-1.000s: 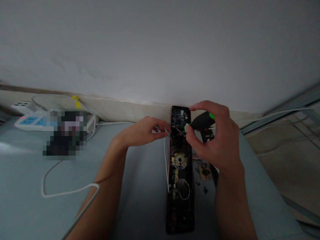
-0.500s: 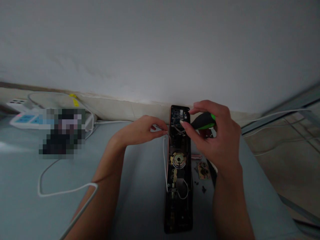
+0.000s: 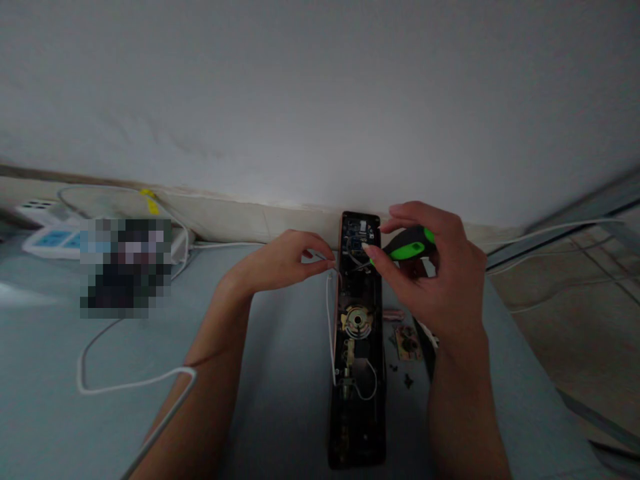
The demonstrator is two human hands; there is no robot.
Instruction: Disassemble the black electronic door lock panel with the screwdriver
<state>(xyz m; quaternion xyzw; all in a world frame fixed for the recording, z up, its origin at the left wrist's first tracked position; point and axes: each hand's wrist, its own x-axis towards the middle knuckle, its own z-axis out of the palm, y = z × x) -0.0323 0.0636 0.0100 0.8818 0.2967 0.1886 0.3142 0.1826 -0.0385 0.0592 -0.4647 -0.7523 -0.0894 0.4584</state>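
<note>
A long black device housing (image 3: 356, 427) lies lengthwise in front of me, its inside exposed. It holds a circuit board (image 3: 361, 230) at the far end, a round metal mechanism (image 3: 357, 321) in the middle and thin wiring. My right hand (image 3: 440, 267) is closed around a green and black screwdriver (image 3: 407, 248), whose shaft points left into the housing just below the board. At the housing's left edge, my left hand (image 3: 295, 260) pinches thumb and finger together on what looks like a thin wire; the fingertips partly hide it.
A metal plate (image 3: 409, 343) and several dark screws (image 3: 409, 381) lie right of the housing. At the left stand a white power strip (image 3: 50, 241) and a pixelated dark object (image 3: 125, 267). A white cable (image 3: 135, 383) loops across the blue-grey surface (image 3: 280, 373). The wall rises behind.
My right hand has shifted slightly to the right and turned the screwdriver, so more of its green handle shows. My left hand keeps its pinch almost in place.
</note>
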